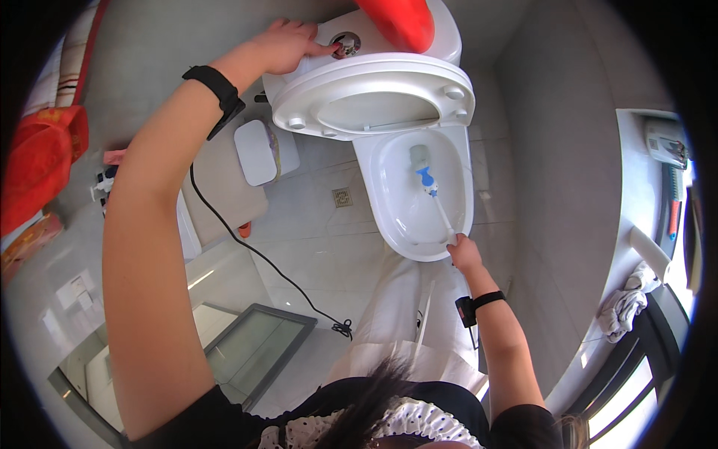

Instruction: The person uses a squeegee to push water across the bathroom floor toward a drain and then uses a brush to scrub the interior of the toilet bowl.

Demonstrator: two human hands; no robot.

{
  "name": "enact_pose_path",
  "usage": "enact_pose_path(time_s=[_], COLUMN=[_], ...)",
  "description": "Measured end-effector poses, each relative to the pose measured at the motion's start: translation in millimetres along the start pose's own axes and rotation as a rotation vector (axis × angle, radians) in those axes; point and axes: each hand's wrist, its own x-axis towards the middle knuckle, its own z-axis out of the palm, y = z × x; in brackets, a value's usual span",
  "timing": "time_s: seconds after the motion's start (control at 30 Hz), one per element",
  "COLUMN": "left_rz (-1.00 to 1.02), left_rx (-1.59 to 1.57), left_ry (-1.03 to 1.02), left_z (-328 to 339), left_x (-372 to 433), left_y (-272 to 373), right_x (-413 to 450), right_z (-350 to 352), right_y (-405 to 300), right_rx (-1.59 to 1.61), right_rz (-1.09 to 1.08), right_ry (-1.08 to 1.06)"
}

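Observation:
My left hand (291, 47) rests on the white toilet tank lid (449, 28), one finger on the round chrome flush button (345, 45). Its other fingers are spread and hold nothing. My right hand (464, 252) is closed around the white handle of a toilet brush (443, 213). The brush's blue and white head (427, 178) reaches into the toilet bowl (404, 207), close to the drain opening. The toilet seat (286, 106) stands raised against the tank. A red object (406, 25) sits on top of the tank, its upper part cut off by the picture's edge.
A small white-lidded bin (255, 152) stands left of the toilet. A black cable (263, 255) crosses in front of the tiled floor with its drain grate (341, 197). At right, a ledge holds a crumpled cloth (622, 314) and a white roll (650, 253). Red cloth (39, 163) hangs far left.

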Motion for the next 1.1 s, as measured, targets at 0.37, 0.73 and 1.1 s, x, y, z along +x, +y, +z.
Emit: enact_pose_path(time_s=[0.37, 0.73, 1.1], left_rz=[0.088, -0.162, -1.160], left_rx=[-0.042, -0.598, -1.908], left_ry=[-0.224, 0.640, 0.935], left_z=[-29.3, 23.0, 195.3], left_x=[16.2, -30.7, -255.5], left_y=[3.3, -13.9, 233.4], right_x=[-12.8, -29.2, 23.4], right_z=[-1.7, 21.5, 101.9], right_y=[-36.7, -30.6, 3.5], right_rx=[0.060, 0.373, 0.336], right_rz=[0.075, 0.096, 0.082], right_ry=[-0.096, -0.241, -0.214])
